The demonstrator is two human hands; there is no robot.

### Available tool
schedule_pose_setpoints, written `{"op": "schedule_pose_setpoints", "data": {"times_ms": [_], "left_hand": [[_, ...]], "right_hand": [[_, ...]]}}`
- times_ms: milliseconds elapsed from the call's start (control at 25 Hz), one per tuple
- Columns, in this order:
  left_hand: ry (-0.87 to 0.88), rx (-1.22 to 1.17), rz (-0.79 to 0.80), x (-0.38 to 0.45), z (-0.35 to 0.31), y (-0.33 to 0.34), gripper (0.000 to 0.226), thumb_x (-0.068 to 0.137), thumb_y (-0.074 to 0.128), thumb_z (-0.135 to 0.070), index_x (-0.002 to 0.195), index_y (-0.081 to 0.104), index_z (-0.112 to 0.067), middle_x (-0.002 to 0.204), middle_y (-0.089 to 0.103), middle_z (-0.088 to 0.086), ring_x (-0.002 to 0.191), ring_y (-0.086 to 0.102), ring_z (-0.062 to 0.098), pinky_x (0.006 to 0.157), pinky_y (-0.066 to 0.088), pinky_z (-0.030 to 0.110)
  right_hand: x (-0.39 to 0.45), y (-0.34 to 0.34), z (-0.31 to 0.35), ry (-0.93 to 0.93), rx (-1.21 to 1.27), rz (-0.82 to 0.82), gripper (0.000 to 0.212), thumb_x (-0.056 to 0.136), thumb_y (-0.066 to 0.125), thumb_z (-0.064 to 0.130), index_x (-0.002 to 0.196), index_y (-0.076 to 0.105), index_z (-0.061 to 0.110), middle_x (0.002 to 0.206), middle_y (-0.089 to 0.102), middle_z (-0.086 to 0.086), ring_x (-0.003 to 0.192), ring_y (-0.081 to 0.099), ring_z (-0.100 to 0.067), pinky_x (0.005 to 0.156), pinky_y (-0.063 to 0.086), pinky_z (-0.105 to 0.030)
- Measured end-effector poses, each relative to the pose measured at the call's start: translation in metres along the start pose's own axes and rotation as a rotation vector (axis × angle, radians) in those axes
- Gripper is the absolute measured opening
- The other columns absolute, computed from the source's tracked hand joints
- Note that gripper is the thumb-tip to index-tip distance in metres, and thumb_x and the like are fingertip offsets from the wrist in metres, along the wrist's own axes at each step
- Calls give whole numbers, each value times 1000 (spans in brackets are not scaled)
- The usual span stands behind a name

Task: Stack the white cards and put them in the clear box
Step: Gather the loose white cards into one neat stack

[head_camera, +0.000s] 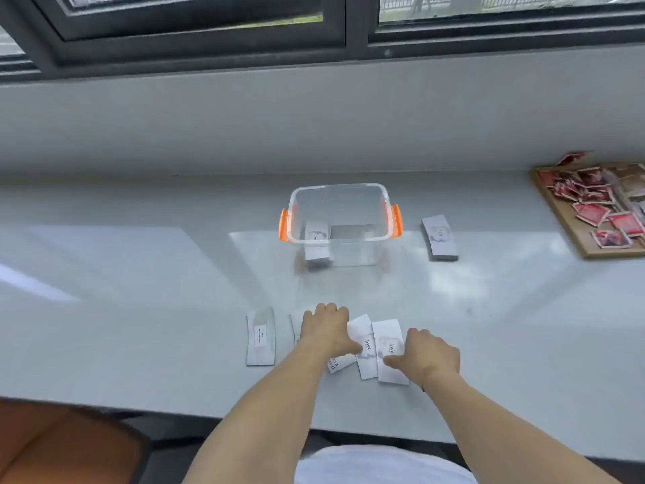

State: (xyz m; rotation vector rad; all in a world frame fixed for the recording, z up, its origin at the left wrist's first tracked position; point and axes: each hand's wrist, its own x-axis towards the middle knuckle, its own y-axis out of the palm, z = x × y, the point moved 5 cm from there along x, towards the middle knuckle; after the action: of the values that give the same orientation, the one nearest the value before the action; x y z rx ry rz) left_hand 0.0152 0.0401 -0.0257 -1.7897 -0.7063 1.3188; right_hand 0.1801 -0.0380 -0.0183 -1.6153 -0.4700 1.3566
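A clear box (340, 190) with orange handles stands mid-table, with a stack of white cards (317, 244) inside at its left. Loose white cards (385, 335) lie overlapped near the front edge. My left hand (326, 328) rests palm down on the left part of that spread, its thumb on a card. My right hand (431, 352) presses its fingertips on the rightmost card. Another white card (260, 340) lies alone to the left. A separate white stack (439, 237) sits to the right of the box.
A wooden tray (590, 251) of red cards sits at the far right. The grey table (139, 291) ends at a wall under a window. An orange seat (62, 445) is at bottom left.
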Motion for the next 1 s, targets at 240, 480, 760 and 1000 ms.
{"op": "schedule_pose_setpoints", "data": {"times_ms": [240,480,760,1000], "left_hand": [[29,69,-44,10,-19,10,82,63,77,-53,128,43,-18,126,44,6,119,37,29,98,32,42],[48,66,-18,22,-24,12,84,60,83,-50,125,41,-18,122,45,8,115,40,29,95,32,43],[72,-77,32,27,-19,6,59,74,75,-38,121,45,-18,121,46,6,113,45,28,95,29,42],[190,-679,53,17,-12,-5,19,91,59,-16,102,45,-24,100,64,5,85,56,23,75,43,37]], "right_hand": [[9,18,5,145,184,7,71,73,71,57,118,38,13,118,46,-4,102,56,-27,67,42,-34],[23,21,10,139,393,77,65,71,79,36,112,35,13,112,49,-7,94,60,-32,64,42,-34],[34,9,-17,11,674,122,16,85,59,20,97,52,12,97,64,-11,81,58,-28,68,48,-36],[30,-3,-13,-148,797,254,10,91,49,17,98,55,21,99,63,-10,84,56,-26,67,46,-34]]}}
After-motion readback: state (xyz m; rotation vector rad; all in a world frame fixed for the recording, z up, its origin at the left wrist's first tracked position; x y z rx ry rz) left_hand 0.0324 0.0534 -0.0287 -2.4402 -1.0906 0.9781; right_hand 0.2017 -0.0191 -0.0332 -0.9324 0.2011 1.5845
